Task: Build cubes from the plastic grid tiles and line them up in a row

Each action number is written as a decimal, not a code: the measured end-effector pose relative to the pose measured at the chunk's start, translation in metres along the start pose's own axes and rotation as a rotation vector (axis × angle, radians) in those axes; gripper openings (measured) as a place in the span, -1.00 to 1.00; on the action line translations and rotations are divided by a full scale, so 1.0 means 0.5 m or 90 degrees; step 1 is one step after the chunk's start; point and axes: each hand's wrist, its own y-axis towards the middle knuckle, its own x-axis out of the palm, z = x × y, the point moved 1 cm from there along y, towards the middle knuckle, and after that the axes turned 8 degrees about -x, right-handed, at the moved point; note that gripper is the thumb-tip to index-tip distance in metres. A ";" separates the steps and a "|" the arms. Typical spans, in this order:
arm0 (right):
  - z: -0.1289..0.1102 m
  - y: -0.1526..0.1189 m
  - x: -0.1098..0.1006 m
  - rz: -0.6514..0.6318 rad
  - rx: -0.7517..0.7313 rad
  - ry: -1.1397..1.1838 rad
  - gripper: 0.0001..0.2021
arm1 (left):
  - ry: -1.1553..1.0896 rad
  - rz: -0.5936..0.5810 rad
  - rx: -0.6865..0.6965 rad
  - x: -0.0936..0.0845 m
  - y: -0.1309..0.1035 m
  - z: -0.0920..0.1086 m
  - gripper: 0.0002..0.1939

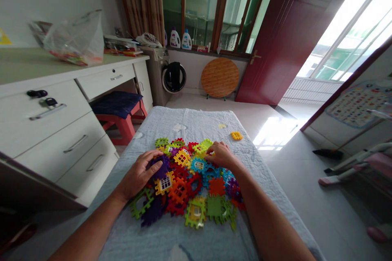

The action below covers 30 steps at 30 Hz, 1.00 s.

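A heap of colourful plastic interlocking building blocks [179, 189], flat with toothed edges and some with window grids, lies on a cloth-covered table. My left hand [141, 171] is at the heap's left side, thumb and fingers closed around a purple block [161, 167]. At the far right of the heap, my right hand [223, 155] has its fingers bent down on a yellow block [202, 155]; its fingertips are partly hidden. Near the hands lie a yellow window block [164, 183], a blue window block [199, 165] and an orange block [217, 186].
One yellow block [237, 136] lies apart at the table's right edge. The pale blue cloth [196, 120] covers the table. To the left stand a white desk [70, 126] and a red stool with a dark cushion [118, 104]. A round wooden board [219, 77] leans against the far wall.
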 end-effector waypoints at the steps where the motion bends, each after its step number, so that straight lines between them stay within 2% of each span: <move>1: -0.001 0.001 0.002 0.002 0.000 0.013 -0.77 | -0.002 0.000 0.000 0.000 0.000 0.001 -0.56; 9: 0.009 0.002 0.001 0.076 -0.065 0.138 -0.87 | -0.007 0.001 0.004 -0.002 -0.002 0.005 -0.56; 15: 0.004 -0.015 -0.008 0.149 -0.110 0.130 -0.86 | -0.007 -0.002 0.000 0.000 -0.004 0.005 -0.55; 19: -0.001 -0.025 -0.022 0.202 -0.150 0.194 -0.84 | -0.007 -0.002 -0.006 -0.001 -0.003 0.005 -0.55; 23: 0.017 -0.025 -0.030 0.219 -0.065 0.399 -0.92 | -0.012 -0.003 -0.005 0.000 -0.002 0.006 -0.55; 26: 0.051 -0.026 -0.037 0.254 0.008 0.581 -0.89 | -0.015 -0.006 -0.004 0.000 -0.001 0.006 -0.54; 28: 0.078 -0.031 -0.046 0.294 0.043 0.621 -0.84 | -0.012 -0.005 -0.003 -0.001 -0.001 0.007 -0.54; 30: 0.103 -0.038 -0.056 0.297 0.072 0.605 -0.82 | -0.009 -0.001 -0.003 -0.002 -0.001 0.008 -0.54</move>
